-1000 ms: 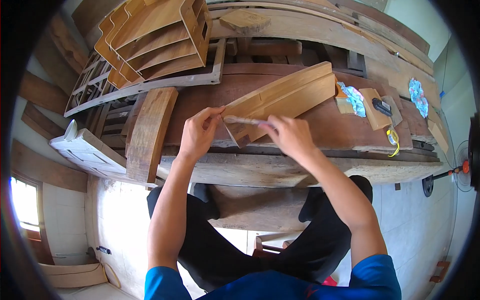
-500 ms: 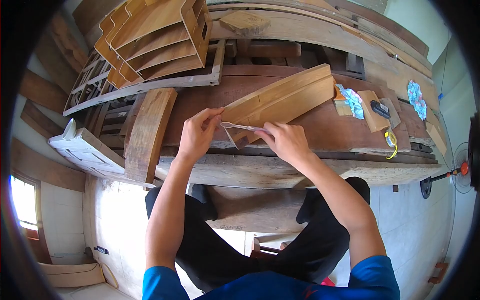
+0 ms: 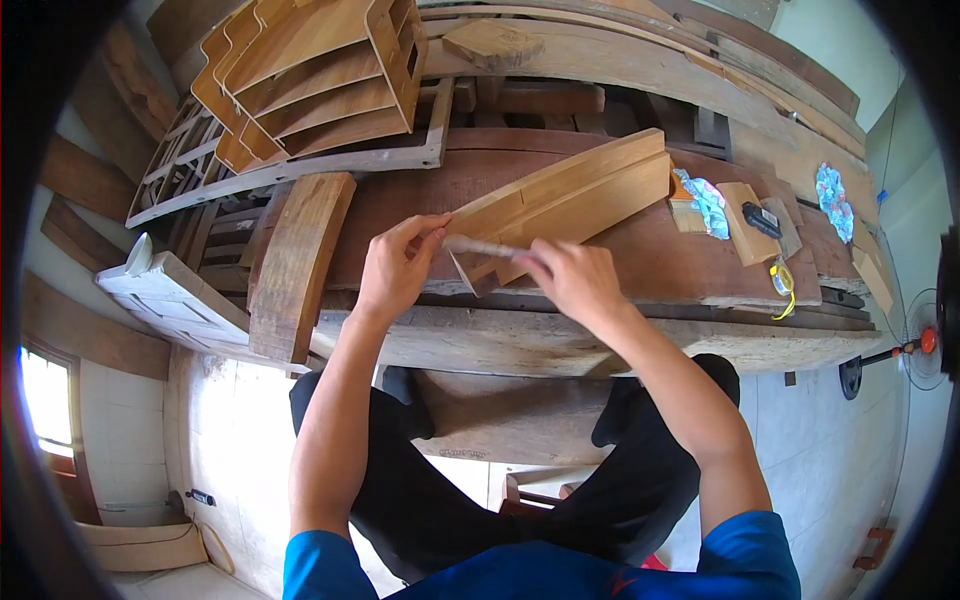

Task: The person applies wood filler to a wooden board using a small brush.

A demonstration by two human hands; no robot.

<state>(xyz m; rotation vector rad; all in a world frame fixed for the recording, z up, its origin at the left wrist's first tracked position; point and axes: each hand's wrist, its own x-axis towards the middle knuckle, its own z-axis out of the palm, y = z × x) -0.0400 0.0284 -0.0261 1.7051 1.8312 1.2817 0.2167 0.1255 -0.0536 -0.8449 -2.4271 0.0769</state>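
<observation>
Right hand [image 3: 575, 280] nudged up since half second ago, fist closed on thin strip [image 3: 480, 246] (blurry). Left hand [image 3: 395, 270] pinches tip of curved wood piece [image 3: 580, 190] lying on rough plank workbench [image 3: 500, 340]. Tiled floor [image 3: 230, 430] below.

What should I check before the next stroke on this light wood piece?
Left hand pinching the light wood piece at its notched end: ok.
Right hand closed on the thin tool: ok.
Tool lying across the notch: ok.
Piece resting on the workbench: ok.
Left fingertips away from the tool tip: not ok, right beside it.
Tool type and wear: cannot tell, blurred.
</observation>
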